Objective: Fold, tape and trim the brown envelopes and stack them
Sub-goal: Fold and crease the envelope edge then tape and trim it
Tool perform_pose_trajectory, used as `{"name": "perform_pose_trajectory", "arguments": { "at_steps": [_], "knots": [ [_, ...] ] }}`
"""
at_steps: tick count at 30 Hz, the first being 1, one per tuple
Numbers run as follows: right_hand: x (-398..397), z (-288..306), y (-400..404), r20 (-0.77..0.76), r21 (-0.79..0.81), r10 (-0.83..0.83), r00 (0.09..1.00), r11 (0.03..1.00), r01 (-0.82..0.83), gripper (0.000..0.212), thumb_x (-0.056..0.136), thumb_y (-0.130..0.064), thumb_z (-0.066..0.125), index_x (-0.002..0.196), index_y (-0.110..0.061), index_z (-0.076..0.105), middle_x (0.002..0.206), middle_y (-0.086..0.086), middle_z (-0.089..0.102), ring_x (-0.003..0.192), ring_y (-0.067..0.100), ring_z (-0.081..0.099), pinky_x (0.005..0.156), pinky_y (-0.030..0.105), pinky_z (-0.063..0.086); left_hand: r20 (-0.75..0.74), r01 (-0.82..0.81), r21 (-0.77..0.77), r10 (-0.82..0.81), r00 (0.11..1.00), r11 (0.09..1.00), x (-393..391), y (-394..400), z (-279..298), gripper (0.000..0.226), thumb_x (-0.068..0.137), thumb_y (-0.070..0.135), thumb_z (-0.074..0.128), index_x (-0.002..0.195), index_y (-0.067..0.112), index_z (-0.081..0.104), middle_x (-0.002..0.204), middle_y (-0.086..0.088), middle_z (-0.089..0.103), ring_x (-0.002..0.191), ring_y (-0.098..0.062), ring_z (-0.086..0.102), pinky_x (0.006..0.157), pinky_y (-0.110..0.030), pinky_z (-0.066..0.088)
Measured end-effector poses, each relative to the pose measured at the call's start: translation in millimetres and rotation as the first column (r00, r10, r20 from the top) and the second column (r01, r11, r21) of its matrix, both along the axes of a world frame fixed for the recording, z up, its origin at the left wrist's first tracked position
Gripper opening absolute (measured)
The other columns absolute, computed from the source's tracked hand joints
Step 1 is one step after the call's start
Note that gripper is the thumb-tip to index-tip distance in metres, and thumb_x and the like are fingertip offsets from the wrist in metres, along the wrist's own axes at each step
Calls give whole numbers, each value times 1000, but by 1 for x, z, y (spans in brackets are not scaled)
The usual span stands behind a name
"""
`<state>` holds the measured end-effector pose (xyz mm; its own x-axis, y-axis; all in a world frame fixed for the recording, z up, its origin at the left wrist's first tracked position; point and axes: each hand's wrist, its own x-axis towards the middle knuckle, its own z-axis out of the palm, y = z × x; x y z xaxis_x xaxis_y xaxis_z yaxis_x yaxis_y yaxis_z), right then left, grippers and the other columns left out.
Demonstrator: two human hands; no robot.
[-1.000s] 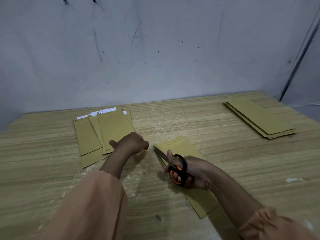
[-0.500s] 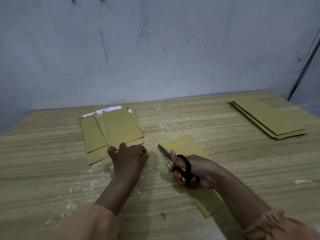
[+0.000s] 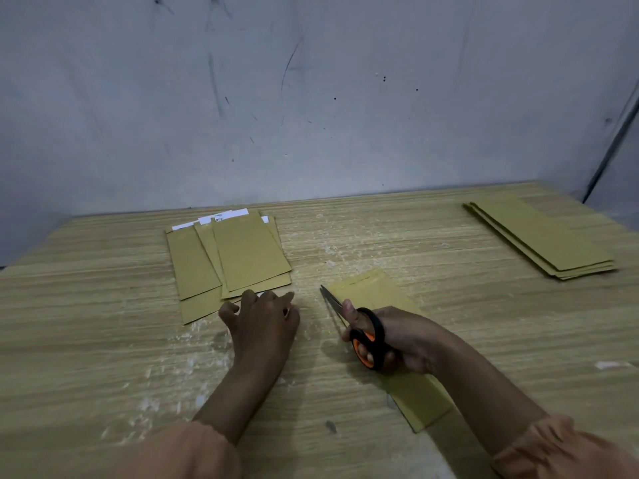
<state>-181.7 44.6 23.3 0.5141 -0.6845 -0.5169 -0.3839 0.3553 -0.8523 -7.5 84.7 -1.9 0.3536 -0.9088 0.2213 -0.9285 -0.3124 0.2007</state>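
1. The right hand (image 3: 397,340) gripped a pair of scissors (image 3: 359,326), fingers through the black and orange loops; the blades lay almost shut, pointing away, over the left edge of the brown envelope (image 3: 377,295) lying flat on the desk (image 3: 103,340).
2. The left hand (image 3: 259,323) lay on the desk just left of that envelope, apart from it. Its fingers were loosely bent. A small pale scrap showed at the fingertips; I could not tell whether it was pinched or merely touched.
3. Loose pile of envelopes (image 3: 235,257) sat beyond the left hand, fanned, with white paper showing at the far ends. A tidy stack of envelopes (image 3: 543,236) lay at the far right, well apart.
4. Judgement: trimming step. The work envelope was on the desk, not yet on a stack.
5. To do it well: steady the envelope with the free hand beside the cut line, keep the blades along the edge, take long strokes, clear the offcut, then lay it squarely on the stack.
6. Writing: a dark mark on one white sheet, too small to read. No brand legible on the scissors.
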Motion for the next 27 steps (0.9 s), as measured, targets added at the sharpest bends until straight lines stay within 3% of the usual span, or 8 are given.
{"name": "perform_pose_trajectory", "arguments": {
  "at_steps": [4,6,9,16,20,24,27],
  "knots": [
    [-1,-1,-1,12,41,-7,1000,999,7,60,74,-64,52,89,-6,60,50,-3,52,39,4,44,32,13,25,-1,-30,-54,30,1000,998,0,-5,4,32,95,39,40,121,42,58,112,14,58,113,-12,39,84,-34,14],
    [-2,0,-2,23,66,-6,1000,998,5,65,69,-67,51,90,-6,60,52,-3,51,40,4,44,33,12,25,-35,-31,-73,28,999,997,1,-13,11,28,94,35,43,114,41,61,114,14,57,114,-13,39,83,-34,14],
    [-4,1,-4,51,115,4,999,993,-10,73,57,-73,49,89,-8,59,53,-2,51,41,3,45,34,11,25,-75,29,-8,-30,997,1000,2,-30,22,27,95,28,43,103,41,65,119,11,52,118,-16,33,87,-36,16],
    [-5,2,-6,79,167,34,996,985,-46,89,38,-80,52,93,-9,55,54,-3,50,42,3,46,33,10,27,-119,170,174,-151,981,970,-5,-57,28,39,99,23,34,103,45,65,120,3,42,120,-23,27,96,-40,21],
    [-8,1,-6,130,203,30,991,978,-56,82,46,-78,52,91,-9,55,54,-3,51,42,4,47,32,10,28,-122,116,143,-99,988,983,-2,-58,27,30,98,27,35,103,40,63,120,3,46,121,-22,28,88,-37,19],
    [-21,13,-12,118,102,23,993,994,-35,72,59,-70,51,91,-6,60,56,-1,54,45,6,49,37,12,30,-126,87,164,-67,990,983,-3,-57,25,23,96,39,42,105,36,63,122,3,49,121,-23,30,80,-36,15],
    [-34,27,-26,-102,-90,-32,994,996,22,78,49,-70,64,93,-5,65,62,2,59,51,10,50,44,18,33,-116,85,193,-63,991,977,-9,-59,25,25,93,44,48,109,35,63,125,3,49,124,-24,29,86,-38,19]
  ]
}}
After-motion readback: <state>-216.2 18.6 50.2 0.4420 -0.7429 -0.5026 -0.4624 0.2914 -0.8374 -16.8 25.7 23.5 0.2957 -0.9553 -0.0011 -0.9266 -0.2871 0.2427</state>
